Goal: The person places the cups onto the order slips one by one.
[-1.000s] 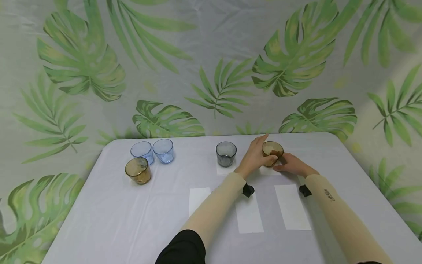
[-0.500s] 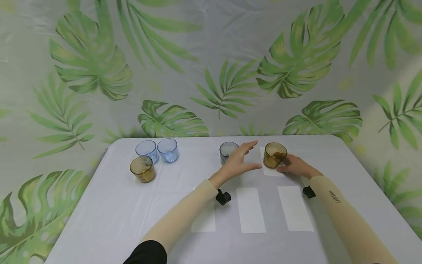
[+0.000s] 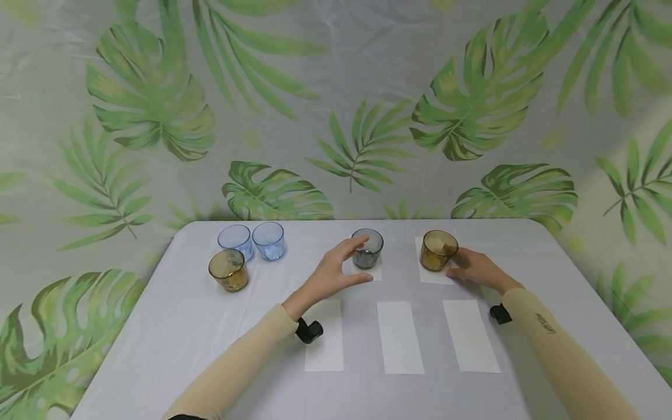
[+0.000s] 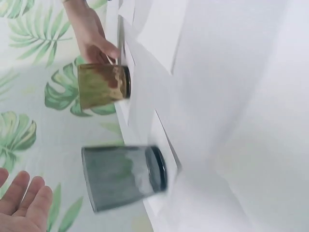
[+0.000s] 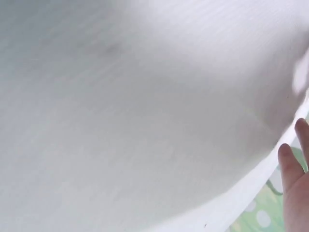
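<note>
My right hand (image 3: 480,268) is beside an amber glass tumbler (image 3: 436,259), its fingers partly behind it and its thumb a little apart. That tumbler stands upright on a white paper strip (image 3: 441,280). In the right wrist view, the fingers (image 5: 290,166) look straight and spread, with no tumbler in sight. My left hand (image 3: 328,273), thumb and fingers wide apart and holding nothing, hovers just left of a grey glass tumbler (image 3: 368,258). The grey tumbler stands upright on another paper strip; it also shows large in the left wrist view, near the left fingers (image 4: 36,200).
At the back left, two blue tumblers (image 3: 270,249) stand side by side, with a second amber tumbler (image 3: 231,277) in front. Several white paper strips (image 3: 401,338) lie in a row nearer the front. A leaf-patterned cloth (image 3: 357,116) hangs behind the table (image 3: 252,326).
My left hand has let go of the right-hand amber tumbler and moved left past the grey one. My right hand has drawn slightly right, while the tumbler stays on its strip.
</note>
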The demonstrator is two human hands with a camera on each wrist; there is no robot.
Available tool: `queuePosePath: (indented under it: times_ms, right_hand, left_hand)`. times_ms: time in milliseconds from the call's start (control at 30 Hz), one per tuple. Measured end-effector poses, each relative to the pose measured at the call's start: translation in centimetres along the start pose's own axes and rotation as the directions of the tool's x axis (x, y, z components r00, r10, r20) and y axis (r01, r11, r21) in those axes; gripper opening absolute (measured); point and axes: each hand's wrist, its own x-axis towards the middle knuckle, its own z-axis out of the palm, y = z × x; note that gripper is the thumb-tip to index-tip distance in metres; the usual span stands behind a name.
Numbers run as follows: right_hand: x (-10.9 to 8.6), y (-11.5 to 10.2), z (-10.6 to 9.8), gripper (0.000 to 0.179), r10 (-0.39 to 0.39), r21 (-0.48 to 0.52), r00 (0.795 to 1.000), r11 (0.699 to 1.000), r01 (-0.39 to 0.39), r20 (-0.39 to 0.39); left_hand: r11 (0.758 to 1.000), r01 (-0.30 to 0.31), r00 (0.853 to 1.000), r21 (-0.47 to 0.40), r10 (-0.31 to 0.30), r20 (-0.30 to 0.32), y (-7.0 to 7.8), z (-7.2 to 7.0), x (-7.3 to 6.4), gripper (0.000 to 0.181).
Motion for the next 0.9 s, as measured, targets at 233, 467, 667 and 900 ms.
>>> queuePosePath:
  times_ms: [233, 467, 667, 900]
  right_hand:
    - [-1.8, 0.6, -1.0, 0.073, -0.024, -0.004, 0.999, 1.0, 0.024, -0.03]
    - [-3.8, 0.8, -1.9, 0.065, -0.068, 0.024, 0.996, 0.997, 0.069, -0.056]
    - [-5.4, 0.7, -2.2, 0.063, -0.068, 0.037, 0.995, 0.997, 0.071, -0.068]
    - [-7.1, 1.1, -1.9, 0.062, -0.07, 0.038, 0.995, 0.997, 0.073, -0.076]
  left_hand:
    - [0.999, 0.04, 0.997, -0.013, -0.041, -0.06, 1.9, -4.5, -3.4, 0.073]
    - [0.989, 0.136, 0.983, 0.057, -0.128, -0.134, 3.0, -8.7, -6.5, 0.071]
    - [0.98, 0.168, 0.971, 0.107, -0.145, -0.192, 2.9, -12.2, -9.1, 0.07]
    - [0.974, 0.197, 0.958, 0.111, -0.167, -0.233, -0.1, -15.4, -12.4, 0.072]
